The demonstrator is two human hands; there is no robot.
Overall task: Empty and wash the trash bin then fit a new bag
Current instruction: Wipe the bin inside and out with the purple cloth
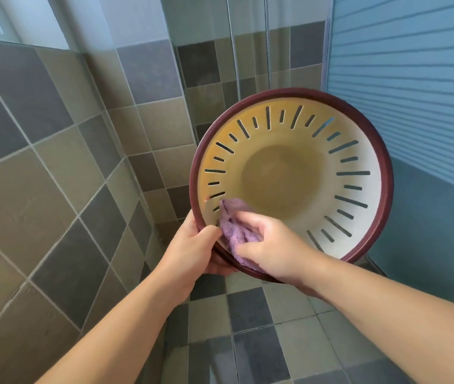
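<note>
Head view: left hand gripping bin rim, right hand pinching cloth inside.

Home bathroom, shower corner. Grey and beige square wall tiles, matching floor tiles, glass shower screen with a hose behind, blue slatted blind at right.

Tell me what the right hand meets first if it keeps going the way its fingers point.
Probably the bin's slotted inner wall: the right hand presses the purple cloth toward it, near the left hand.
</note>
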